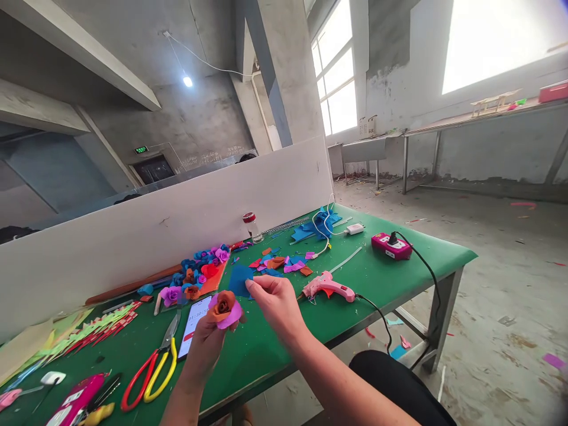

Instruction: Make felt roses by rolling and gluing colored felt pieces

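My left hand (209, 338) is closed around the underside of a paper flower (225, 307), which has a rolled brown centre and a purple petal around it. Between the thumb and fingers of my right hand (275, 302) is a blue paper piece (239, 280), held just above and to the right of the flower. A phone (196, 318) with a running time on its screen lies behind my left hand. Beside it are scissors (153, 367) with one red and one yellow handle. To the right of my right hand rests a pink glue gun (326, 286) with a glue stick in its back.
Finished paper flowers (199, 269) are heaped along the white partition (177, 236). Loose coloured paper pieces (279, 263) lie mid-table near a red-lidded jar (252, 228). A pink power strip (391, 245) sits at right, its black cord hanging over the edge. Paper strips (95, 325) spread at left.
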`<state>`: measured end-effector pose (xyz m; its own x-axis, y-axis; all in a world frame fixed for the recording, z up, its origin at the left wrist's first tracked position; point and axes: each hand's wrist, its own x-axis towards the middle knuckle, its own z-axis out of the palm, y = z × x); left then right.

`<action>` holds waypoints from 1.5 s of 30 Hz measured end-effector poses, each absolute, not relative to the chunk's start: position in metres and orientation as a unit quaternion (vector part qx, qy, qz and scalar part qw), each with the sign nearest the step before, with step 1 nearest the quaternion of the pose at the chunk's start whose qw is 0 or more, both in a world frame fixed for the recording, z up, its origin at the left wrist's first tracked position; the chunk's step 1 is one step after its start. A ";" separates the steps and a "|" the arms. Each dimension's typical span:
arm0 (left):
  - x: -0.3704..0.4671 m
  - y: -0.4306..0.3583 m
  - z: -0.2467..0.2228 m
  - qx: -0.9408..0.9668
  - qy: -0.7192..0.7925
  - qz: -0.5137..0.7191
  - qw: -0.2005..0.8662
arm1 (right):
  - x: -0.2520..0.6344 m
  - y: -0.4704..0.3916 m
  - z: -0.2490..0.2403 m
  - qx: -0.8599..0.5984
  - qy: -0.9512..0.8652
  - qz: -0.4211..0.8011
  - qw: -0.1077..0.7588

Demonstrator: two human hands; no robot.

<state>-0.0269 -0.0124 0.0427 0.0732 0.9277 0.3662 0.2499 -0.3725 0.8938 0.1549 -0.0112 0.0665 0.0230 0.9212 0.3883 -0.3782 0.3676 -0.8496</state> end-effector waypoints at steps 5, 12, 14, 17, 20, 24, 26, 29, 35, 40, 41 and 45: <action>-0.028 -0.012 0.043 0.686 0.480 0.475 0.271 | 0.157 -0.008 0.061 -0.289 -0.506 0.476 0.658; -0.019 -0.010 0.033 0.649 0.465 0.488 0.353 | 0.162 -0.007 0.060 -0.298 -0.502 0.516 0.627; -0.015 -0.010 0.030 0.609 0.455 0.508 0.405 | 0.162 -0.007 0.058 -0.308 -0.498 0.524 0.619; -0.010 -0.011 0.032 0.567 0.446 0.518 0.460 | 0.162 -0.005 0.055 -0.326 -0.490 0.526 0.614; -0.007 -0.013 0.035 0.559 0.447 0.508 0.479 | 0.163 -0.002 0.052 -0.346 -0.478 0.525 0.613; -0.002 -0.014 0.037 0.579 0.452 0.493 0.466 | 0.163 0.001 0.049 -0.358 -0.466 0.524 0.617; 0.000 -0.014 0.037 0.588 0.450 0.489 0.461 | 0.163 0.001 0.048 -0.355 -0.467 0.526 0.615; 0.004 -0.014 0.036 0.588 0.451 0.490 0.459 | 0.163 0.001 0.048 -0.349 -0.469 0.533 0.612; 0.006 -0.013 0.036 0.591 0.451 0.488 0.457 | 0.161 0.000 0.047 -0.329 -0.453 0.553 0.617; 0.006 -0.013 0.036 0.598 0.449 0.485 0.453 | 0.160 -0.001 0.047 -0.306 -0.441 0.570 0.622; 0.005 -0.014 0.036 0.600 0.448 0.484 0.453 | 0.160 -0.001 0.047 -0.303 -0.439 0.573 0.622; 0.004 -0.014 0.035 0.604 0.447 0.485 0.448 | 0.159 0.000 0.046 -0.294 -0.432 0.580 0.625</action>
<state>0.0044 -0.0135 0.0349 0.1308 0.9741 0.1844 0.1055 -0.1986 0.9744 0.1592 0.0000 0.0459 -0.0457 0.9789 0.1991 -0.4695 0.1549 -0.8692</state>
